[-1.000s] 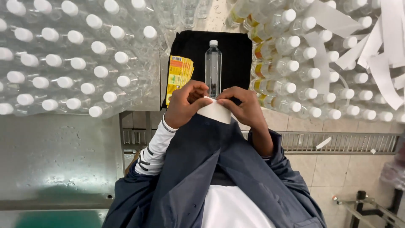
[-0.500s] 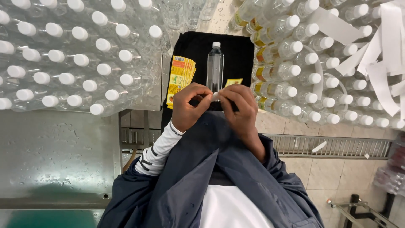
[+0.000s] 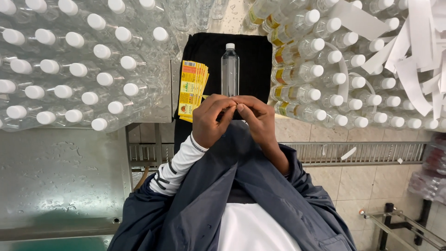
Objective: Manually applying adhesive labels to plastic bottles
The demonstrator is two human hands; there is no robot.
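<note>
On the far left, rows of clear plastic bottles with white caps (image 3: 81,69), wrapped in film, lie packed together on a wet steel surface (image 3: 51,172). To their right, a fanned stack of yellow labels (image 3: 193,88) lies on the left part of a black mat (image 3: 251,51), its lower end just beside the left hand. In the middle of the mat lies a single clear bottle (image 3: 230,69), unlabelled, its white cap pointing away from the person and its base just beyond the fingertips of both hands.

The left hand (image 3: 211,118) has its fingers curled inward, thumb and forefinger pressed together at the tips. The right hand (image 3: 260,118) meets it at the midline, fingers likewise curled and pinched. The fingertips of the two hands touch. What they pinch between them is too small to make out.

Right of the mat, labelled bottles with white caps (image 3: 325,79) stand packed in rows. At the far right, loose white paper strips (image 3: 418,60) lie heaped over the bottles. Below them runs a metal floor grate (image 3: 357,151) set among pale tiles.
</note>
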